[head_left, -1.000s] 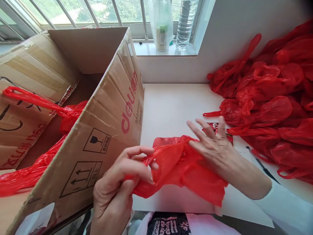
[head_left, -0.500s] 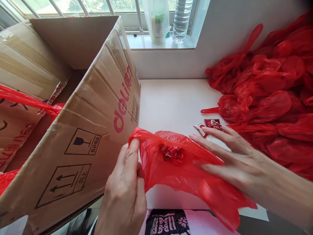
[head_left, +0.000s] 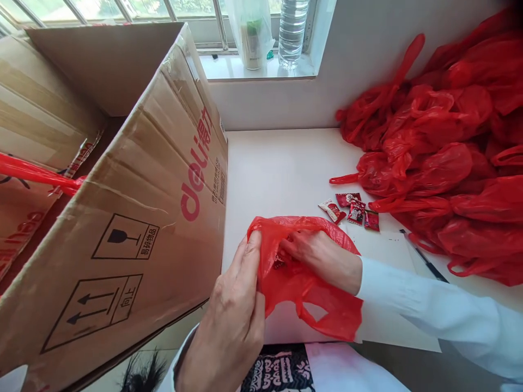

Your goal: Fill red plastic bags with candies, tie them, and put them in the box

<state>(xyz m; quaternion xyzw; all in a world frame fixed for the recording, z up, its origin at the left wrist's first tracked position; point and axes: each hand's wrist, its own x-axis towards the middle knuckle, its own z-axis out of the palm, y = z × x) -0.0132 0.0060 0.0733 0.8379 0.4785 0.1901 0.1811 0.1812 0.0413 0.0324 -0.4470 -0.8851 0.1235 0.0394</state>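
Note:
A red plastic bag lies open at the front of the white table. My left hand pinches its left rim between thumb and fingers. Inside the bag's mouth is my right hand, its fingers bent down beside small red packets; whether they grip anything is hidden by the red film. Just beyond the bag, several small wrapped packets lie loose on the table.
A large cardboard box stands open on the left, a red bag's handle over its edge. Many filled red bags are heaped at right. A pen lies on paper. A bottle stands on the windowsill.
My right hand has moved left from the bag's right side into its mouth. My left hand and the bag's held rim are a little further right in view.

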